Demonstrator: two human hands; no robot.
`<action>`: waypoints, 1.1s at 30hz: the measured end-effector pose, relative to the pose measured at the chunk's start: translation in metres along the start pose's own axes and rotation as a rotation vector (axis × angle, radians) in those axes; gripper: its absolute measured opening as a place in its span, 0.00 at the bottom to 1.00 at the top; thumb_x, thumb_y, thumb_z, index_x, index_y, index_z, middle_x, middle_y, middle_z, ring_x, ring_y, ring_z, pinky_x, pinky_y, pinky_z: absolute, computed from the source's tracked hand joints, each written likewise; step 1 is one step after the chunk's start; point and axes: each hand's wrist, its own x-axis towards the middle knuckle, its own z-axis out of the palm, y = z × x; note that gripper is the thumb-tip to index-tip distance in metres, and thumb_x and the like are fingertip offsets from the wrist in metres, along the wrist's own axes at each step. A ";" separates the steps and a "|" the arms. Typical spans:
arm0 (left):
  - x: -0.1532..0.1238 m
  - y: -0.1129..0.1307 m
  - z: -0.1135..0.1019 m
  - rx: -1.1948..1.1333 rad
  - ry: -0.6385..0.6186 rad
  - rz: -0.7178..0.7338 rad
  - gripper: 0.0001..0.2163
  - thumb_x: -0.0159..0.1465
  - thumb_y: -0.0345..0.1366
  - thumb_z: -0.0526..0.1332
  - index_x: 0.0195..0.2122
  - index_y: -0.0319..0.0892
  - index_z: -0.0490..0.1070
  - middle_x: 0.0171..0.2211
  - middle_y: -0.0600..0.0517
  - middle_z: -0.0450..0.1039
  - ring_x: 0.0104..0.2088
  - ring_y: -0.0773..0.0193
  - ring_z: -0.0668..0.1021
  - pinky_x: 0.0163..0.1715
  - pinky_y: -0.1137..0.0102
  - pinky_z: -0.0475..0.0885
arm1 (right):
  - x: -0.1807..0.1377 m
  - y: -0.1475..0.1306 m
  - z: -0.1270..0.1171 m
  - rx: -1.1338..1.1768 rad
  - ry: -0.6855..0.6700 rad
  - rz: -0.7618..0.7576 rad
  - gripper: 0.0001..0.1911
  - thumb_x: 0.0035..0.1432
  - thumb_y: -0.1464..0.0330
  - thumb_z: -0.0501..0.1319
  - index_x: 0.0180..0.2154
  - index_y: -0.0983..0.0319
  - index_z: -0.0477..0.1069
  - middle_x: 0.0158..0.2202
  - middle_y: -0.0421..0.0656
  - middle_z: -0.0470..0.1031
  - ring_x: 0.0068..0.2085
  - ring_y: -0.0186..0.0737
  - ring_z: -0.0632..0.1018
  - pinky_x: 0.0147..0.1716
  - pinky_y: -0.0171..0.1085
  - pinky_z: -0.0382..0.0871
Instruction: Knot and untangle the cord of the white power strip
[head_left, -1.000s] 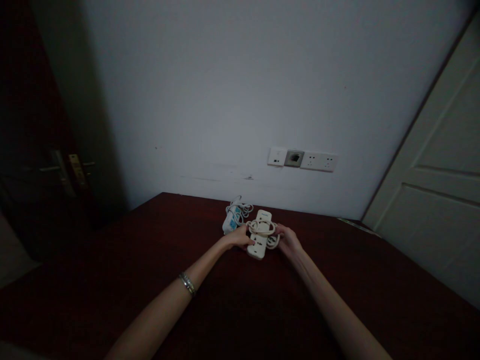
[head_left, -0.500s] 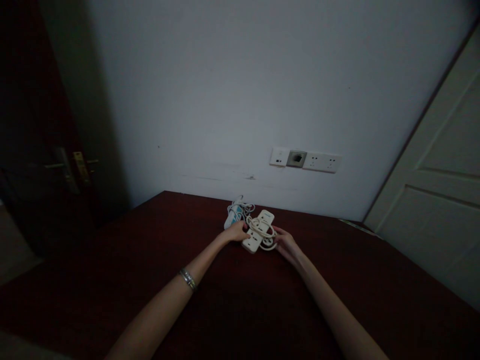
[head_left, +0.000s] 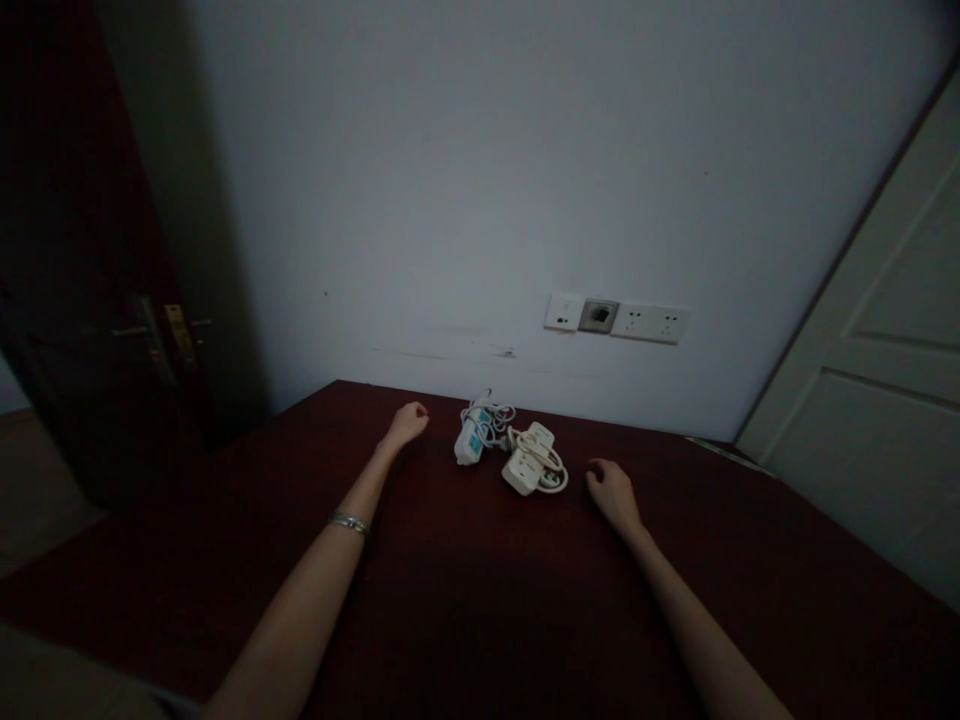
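Two power strips lie side by side on the dark red tabletop [head_left: 465, 560]. The cream power strip [head_left: 519, 475] has its cord looped over it, with the plug end at its right side. Left of it and farther back, a white and blue power strip [head_left: 469, 443] is wound in its own pale cord. My left hand [head_left: 407, 424], below a silver bracelet on the wrist, rests to the left of the white and blue strip with its fingers curled closed. To the right of the cream strip sits my right hand [head_left: 611, 490], fingers curled in, touching neither strip.
A pale wall [head_left: 450, 200] rises behind the table, carrying a row of sockets [head_left: 651, 323] at the right. On the left stands a dark door with a handle [head_left: 180, 335]. A white panelled door [head_left: 892, 400] borders the right side.
Both hands have let go of the cream power strip and drawn apart, the left to the left and the right to the right. The strip now rests on the table.
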 end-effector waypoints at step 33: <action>-0.004 -0.068 0.035 0.635 0.116 0.080 0.18 0.63 0.37 0.48 0.50 0.33 0.66 0.51 0.35 0.65 0.54 0.48 0.65 0.52 0.58 0.58 | -0.010 0.008 0.011 -0.611 -0.104 -0.251 0.20 0.58 0.72 0.48 0.49 0.71 0.69 0.51 0.56 0.69 0.54 0.47 0.69 0.54 0.40 0.58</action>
